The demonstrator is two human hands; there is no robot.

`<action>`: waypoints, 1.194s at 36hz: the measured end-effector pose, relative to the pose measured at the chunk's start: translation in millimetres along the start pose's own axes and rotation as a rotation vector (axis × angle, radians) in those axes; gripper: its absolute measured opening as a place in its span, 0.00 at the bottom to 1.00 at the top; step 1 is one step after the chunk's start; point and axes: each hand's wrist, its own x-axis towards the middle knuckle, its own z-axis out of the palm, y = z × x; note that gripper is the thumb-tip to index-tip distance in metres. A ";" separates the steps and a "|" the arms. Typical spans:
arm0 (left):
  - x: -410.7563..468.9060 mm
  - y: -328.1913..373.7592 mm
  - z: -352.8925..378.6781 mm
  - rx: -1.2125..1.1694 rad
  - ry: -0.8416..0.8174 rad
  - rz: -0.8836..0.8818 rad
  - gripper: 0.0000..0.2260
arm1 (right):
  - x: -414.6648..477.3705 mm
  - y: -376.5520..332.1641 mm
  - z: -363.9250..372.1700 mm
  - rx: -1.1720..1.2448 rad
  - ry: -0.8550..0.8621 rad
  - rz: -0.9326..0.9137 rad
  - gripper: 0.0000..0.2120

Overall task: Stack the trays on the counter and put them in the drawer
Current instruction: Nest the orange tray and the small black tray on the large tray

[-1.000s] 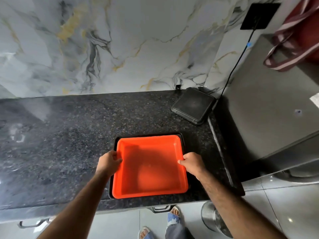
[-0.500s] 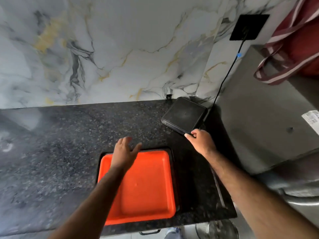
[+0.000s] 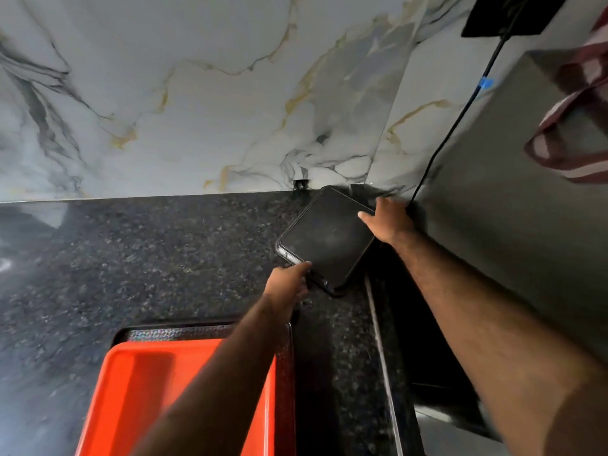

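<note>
Right now both hands are on the small black tray (image 3: pixel 327 238), which sits turned at an angle in the back corner of the dark speckled worktop (image 3: pixel 138 258), close to the marble wall (image 3: pixel 197 93). The left hand (image 3: pixel 288 286) grips the tray's near-left edge, fingers curled under the rim and thumb on top, so it is clamped on the tray. The right hand (image 3: pixel 390 220) closes over the tray's far-right corner, thumb lying on the top face and the other fingers wrapped behind the rim, also clamped on it. Whether the tray is lifted off the worktop or resting on it cannot be told.

Nearer the camera than the black tray, and to its left, lies the orange tray (image 3: pixel 138 396). It rests inside a larger dark tray (image 3: pixel 204 332), whose textured rim shows along the orange tray's far side and right side. The left forearm crosses over the right part of both. These two trays are well apart from the black tray, with bare worktop between.

To the right of the black tray stands a grey appliance (image 3: pixel 513 225), just beside the worktop's end. A black cable (image 3: pixel 457 116) runs down the wall from a black socket plate (image 3: pixel 506 14) to a point just behind the right hand. A red-and-white striped bag (image 3: pixel 579 120) hangs at the upper right, above the appliance.
</note>
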 end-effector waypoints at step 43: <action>-135.3 4.8 -263.3 0.290 0.304 0.388 0.10 | -250.3 -117.7 60.1 1.279 -0.192 0.163 0.07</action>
